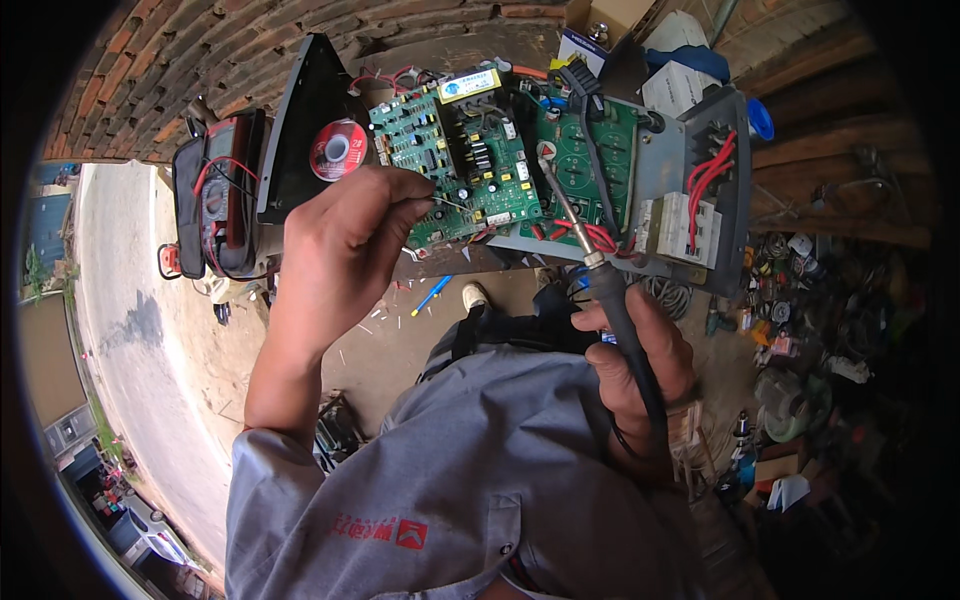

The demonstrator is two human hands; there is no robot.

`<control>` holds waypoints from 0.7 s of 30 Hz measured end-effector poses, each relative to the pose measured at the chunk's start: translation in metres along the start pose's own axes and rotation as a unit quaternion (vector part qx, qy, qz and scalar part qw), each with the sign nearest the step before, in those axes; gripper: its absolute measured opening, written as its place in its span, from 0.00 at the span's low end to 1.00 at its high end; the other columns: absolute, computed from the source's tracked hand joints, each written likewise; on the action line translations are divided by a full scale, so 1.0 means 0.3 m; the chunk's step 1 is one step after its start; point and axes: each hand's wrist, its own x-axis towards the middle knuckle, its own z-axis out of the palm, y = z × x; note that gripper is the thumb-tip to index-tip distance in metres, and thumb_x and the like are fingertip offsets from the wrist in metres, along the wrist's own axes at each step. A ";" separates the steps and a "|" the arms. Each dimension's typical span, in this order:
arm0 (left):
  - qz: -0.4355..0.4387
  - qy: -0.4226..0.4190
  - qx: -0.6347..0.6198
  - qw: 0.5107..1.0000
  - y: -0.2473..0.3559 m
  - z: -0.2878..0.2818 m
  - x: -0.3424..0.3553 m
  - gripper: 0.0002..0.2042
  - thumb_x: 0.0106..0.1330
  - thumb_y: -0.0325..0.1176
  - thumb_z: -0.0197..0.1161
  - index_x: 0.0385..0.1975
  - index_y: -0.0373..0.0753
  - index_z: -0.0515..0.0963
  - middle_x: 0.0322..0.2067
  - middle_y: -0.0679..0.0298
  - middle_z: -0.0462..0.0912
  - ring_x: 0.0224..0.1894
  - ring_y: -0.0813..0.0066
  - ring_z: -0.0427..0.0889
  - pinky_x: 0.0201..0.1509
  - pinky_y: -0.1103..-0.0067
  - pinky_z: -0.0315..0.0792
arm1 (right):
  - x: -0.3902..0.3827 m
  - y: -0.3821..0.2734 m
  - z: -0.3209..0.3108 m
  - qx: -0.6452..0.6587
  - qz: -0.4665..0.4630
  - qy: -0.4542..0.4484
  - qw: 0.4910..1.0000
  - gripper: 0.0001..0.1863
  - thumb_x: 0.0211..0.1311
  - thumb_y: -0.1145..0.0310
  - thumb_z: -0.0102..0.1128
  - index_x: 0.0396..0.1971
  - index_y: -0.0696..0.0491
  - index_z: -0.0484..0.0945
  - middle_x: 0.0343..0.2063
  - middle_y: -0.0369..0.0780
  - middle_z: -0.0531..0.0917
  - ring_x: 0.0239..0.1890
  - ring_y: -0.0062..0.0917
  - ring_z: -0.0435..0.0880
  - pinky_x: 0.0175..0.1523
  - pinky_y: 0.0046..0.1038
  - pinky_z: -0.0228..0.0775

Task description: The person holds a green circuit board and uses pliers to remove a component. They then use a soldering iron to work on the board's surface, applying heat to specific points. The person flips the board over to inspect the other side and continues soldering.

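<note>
My left hand is closed, thumb and forefinger pinched on a thin solder wire over the lower part of a green circuit board. That board is crowded with small components. In my right hand is a soldering iron, gripped by its dark handle. Its metal tip points up and away, near a second green board, right of the first; whether it touches that board I cannot tell. A solder spool with a red label lies beyond my left hand, by a black metal panel.
A multimeter in a dark case stands at the far left. Right of the boards are a grey metal chassis and red cables. A blue pen-shaped tool lies below the bench edge. Clutter fills the right side; a brick wall rises behind.
</note>
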 end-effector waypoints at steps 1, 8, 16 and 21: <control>0.014 -0.007 0.009 1.000 -0.008 0.000 0.014 0.04 0.62 0.21 0.67 0.35 0.33 0.81 0.33 0.58 0.84 0.33 0.62 0.85 0.37 0.73 0.78 | -0.005 0.007 0.001 -0.006 -0.014 0.013 1.000 0.23 0.58 0.77 0.69 0.55 0.63 0.77 0.30 0.44 0.86 0.33 0.32 0.85 0.41 0.31 0.78; -0.014 -0.016 0.012 1.000 0.001 0.022 0.041 0.04 0.62 0.18 0.67 0.35 0.31 0.81 0.32 0.61 0.85 0.32 0.74 0.85 0.39 0.80 0.77 | 0.039 -0.008 0.009 -0.109 -0.010 0.011 0.994 0.18 0.51 0.75 0.71 0.44 0.62 0.83 0.30 0.43 0.82 0.31 0.34 0.82 0.37 0.34 0.77; -0.063 0.002 0.048 0.997 0.015 0.045 0.034 0.05 0.61 0.20 0.70 0.34 0.32 0.81 0.31 0.61 0.84 0.29 0.76 0.81 0.35 0.80 0.74 | 0.081 0.001 0.056 -0.134 -0.046 0.021 0.990 0.16 0.46 0.78 0.69 0.39 0.61 0.84 0.27 0.41 0.81 0.27 0.34 0.81 0.37 0.35 0.77; -0.031 0.045 0.059 0.997 -0.002 0.082 0.025 0.05 0.59 0.19 0.70 0.33 0.33 0.81 0.31 0.62 0.82 0.29 0.73 0.79 0.35 0.79 0.73 | 0.094 0.008 0.076 -0.143 -0.062 0.020 0.988 0.15 0.45 0.79 0.69 0.37 0.60 0.84 0.26 0.40 0.80 0.26 0.33 0.80 0.36 0.34 0.77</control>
